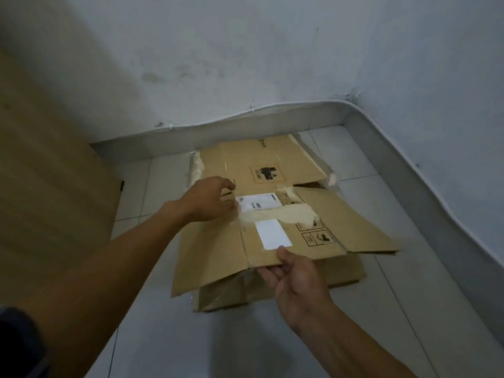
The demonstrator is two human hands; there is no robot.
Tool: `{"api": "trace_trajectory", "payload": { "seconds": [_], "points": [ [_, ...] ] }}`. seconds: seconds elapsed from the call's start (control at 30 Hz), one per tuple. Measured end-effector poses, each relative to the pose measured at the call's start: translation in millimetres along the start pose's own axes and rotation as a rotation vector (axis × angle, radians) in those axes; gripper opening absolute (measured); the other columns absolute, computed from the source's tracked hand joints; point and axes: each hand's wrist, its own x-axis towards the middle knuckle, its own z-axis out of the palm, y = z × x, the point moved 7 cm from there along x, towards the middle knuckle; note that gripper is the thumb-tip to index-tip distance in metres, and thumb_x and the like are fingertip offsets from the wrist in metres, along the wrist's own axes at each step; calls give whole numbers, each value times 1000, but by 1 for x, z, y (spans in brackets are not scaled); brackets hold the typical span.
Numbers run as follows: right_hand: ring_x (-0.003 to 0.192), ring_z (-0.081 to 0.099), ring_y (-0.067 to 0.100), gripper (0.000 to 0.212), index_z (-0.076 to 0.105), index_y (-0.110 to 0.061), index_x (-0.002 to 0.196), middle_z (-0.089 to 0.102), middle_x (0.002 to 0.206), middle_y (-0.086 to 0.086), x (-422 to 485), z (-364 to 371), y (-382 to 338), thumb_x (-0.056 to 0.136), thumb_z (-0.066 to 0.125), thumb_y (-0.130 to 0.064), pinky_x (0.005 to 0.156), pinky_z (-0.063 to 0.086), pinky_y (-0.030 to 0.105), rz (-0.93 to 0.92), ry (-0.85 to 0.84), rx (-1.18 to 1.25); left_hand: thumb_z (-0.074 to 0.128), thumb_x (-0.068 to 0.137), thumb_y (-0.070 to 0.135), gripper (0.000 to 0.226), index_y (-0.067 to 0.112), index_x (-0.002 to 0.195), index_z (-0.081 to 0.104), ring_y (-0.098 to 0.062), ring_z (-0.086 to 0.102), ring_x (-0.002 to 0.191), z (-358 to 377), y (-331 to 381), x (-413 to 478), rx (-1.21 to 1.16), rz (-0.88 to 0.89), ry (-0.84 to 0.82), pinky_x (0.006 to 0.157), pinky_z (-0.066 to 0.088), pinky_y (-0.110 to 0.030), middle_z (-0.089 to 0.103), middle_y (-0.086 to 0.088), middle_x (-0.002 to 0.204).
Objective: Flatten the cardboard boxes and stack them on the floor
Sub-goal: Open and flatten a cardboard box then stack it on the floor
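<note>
**Corner of a tiled room: a flattened box held above the stack**

The setting is a corner where two pale, stained walls [245, 64] meet above a grey skirting [272, 118], with a thin white cable [409, 159] clipped along its top edge. The floor [395, 309] is laid in light tiles. At the left stands a large upright brown panel [49, 173], close beside the cardboard; what it belongs to cannot be told.

On the floor in the corner lies a stack of flattened boxes [272, 162], the far one showing a printed square mark and torn tape at its ends, another sheet poking out beneath at the near side. Over this stack I hold the upper cardboard box [341, 222], opened flat, flaps spread, carrying a shipping label [259, 203], a blank white sticker [272, 234] and strips of pale tape.

My left hand [210, 199] rests at the box's left edge beside the label, fingers curled onto the taped seam; whether this grip pinches the board is not clear. My right hand [297, 279] grips the near edge, thumb on top just below the white sticker, fingers underneath, closed on the board.
</note>
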Motion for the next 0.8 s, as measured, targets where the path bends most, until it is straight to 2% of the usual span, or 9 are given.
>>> {"api": "trace_trajectory", "payload": {
  "seconds": [0.17, 0.3, 0.37, 0.43, 0.5, 0.57, 0.63, 0.73, 0.8],
  "points": [
    [81, 59, 32, 37, 41, 2, 133, 60, 95, 21, 16, -30, 24, 96, 40, -1, 39, 55, 39, 154, 108, 37, 53, 91, 46, 47, 15, 126, 57, -22, 52, 120, 5, -9, -15, -24, -36, -11, 98, 41, -35, 56, -5, 134],
    [81, 64, 33, 23, 52, -4, 114, 66, 93, 19, 17, -23, 9, 96, 40, 0, 47, 56, 43, 91, 29, 127, 46, 94, 47, 45, 15, 122, 60, -25, 54, 117, 15, -17, -21, -69, -65, -10, 96, 42, -38, 58, -7, 131],
    [63, 69, 33, 18, 53, -3, 108, 71, 74, 19, 15, -23, 11, 95, 41, 0, 45, 55, 43, 112, 23, 123, 44, 95, 46, 41, 17, 117, 63, -23, 57, 110, 23, -17, -24, -142, -74, -18, 90, 44, -36, 62, -5, 122],
    [50, 68, 30, 24, 50, -1, 117, 71, 64, 20, 16, -25, 8, 95, 40, 1, 41, 54, 43, 119, 47, 115, 42, 95, 47, 41, 18, 114, 64, -18, 58, 104, 27, -11, -29, -188, -52, -9, 85, 43, -33, 62, -1, 115],
    [53, 70, 29, 32, 46, 0, 126, 71, 87, 21, 23, -21, 0, 95, 40, 0, 45, 56, 43, 97, 19, 103, 39, 95, 50, 40, 21, 103, 66, -18, 59, 97, 26, -10, -31, -199, -27, 43, 83, 45, -35, 63, 0, 107],
    [55, 70, 27, 35, 43, -1, 131, 64, 110, 19, 23, -18, -2, 96, 38, -1, 47, 57, 41, 81, 3, 39, 37, 95, 51, 37, 26, 88, 63, -20, 60, 89, 23, -12, -33, -209, -26, 102, 77, 45, -35, 63, -1, 98],
    [50, 69, 28, 36, 42, 1, 133, 65, 101, 19, 20, -26, 7, 96, 38, 0, 41, 55, 41, 104, 34, 12, 37, 95, 52, 40, 23, 97, 63, -22, 59, 95, 24, -18, -39, -192, -50, 178, 81, 45, -36, 63, -3, 104],
    [55, 70, 33, 28, 47, 5, 123, 67, 82, 24, 16, -30, 5, 96, 39, 0, 45, 56, 45, 107, 16, 100, 38, 91, 60, 57, 14, 117, 59, -28, 59, 106, 31, -40, -50, -118, -227, 318, 91, 48, -44, 61, -9, 120],
    [61, 71, 32, 20, 51, 8, 108, 66, 85, 25, 14, -22, -7, 96, 36, 0, 55, 55, 47, 99, -28, 184, 41, 82, 68, 68, 14, 122, 53, -31, 59, 104, 43, -65, -59, -320, -540, 298, 89, 49, -47, 60, -10, 119]
  ]
}}
